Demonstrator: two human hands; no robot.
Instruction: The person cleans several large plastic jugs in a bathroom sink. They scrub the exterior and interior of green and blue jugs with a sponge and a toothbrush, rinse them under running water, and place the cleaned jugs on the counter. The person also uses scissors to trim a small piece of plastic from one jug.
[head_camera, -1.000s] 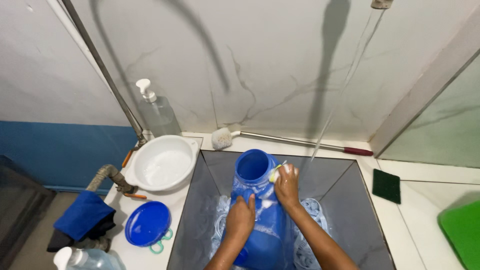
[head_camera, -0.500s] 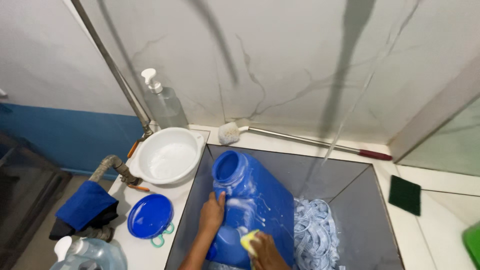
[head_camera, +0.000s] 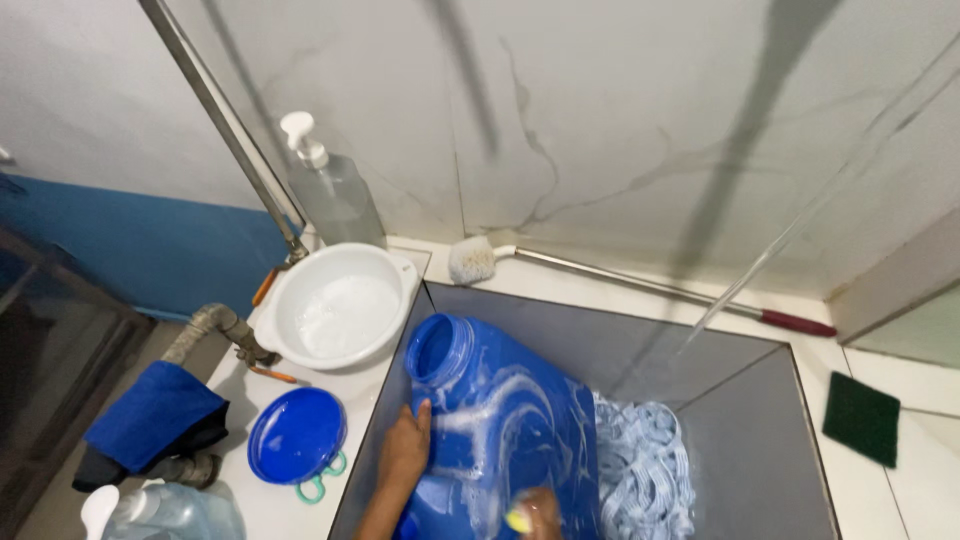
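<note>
Jug (head_camera: 500, 420) in sink (head_camera: 760, 440), basin (head_camera: 340, 305) left, brush (head_camera: 640, 285) behind, lid (head_camera: 297, 435) before basin

A glossy blue plastic jug (head_camera: 495, 420), streaked with white foam, is being shown wet and smooth. A white plastic basin (head_camera: 340, 305) is looking shiny, a blue lid (head_camera: 296, 435) glossy. Soft cloth (head_camera: 150, 415) is seen matt; the dark scouring pad (head_camera: 860, 418) rough.
</note>
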